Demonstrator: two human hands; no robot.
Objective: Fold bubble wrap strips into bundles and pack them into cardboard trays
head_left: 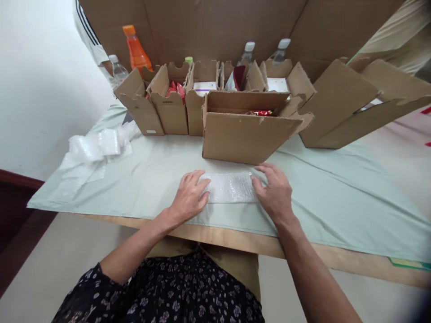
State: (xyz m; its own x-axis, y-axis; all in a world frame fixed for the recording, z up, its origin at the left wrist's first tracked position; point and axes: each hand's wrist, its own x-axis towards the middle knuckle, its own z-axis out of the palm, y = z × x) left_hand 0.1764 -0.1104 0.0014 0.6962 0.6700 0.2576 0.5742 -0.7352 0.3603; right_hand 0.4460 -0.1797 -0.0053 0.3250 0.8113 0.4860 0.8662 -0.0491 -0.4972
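A flat, clear strip of bubble wrap [232,187] lies on the pale green cloth close to the table's front edge. At its left end is my left hand [191,194], its bent fingers and thumb taking hold of the edge. My right hand [273,190] holds the opposite end, thumb at the upper corner and fingers curled over beyond it. Just behind the strip stands an open cardboard box [235,137] with a red packet [261,113] partly visible inside.
Several open cardboard file boxes [171,114] stand in a row at the back, holding packets and white boxes. Bottles, one an orange drink bottle [137,51], rise behind them before a tall cardboard panel [215,31]. Crumpled bubble wrap [87,152] lies left. People are partly visible behind.
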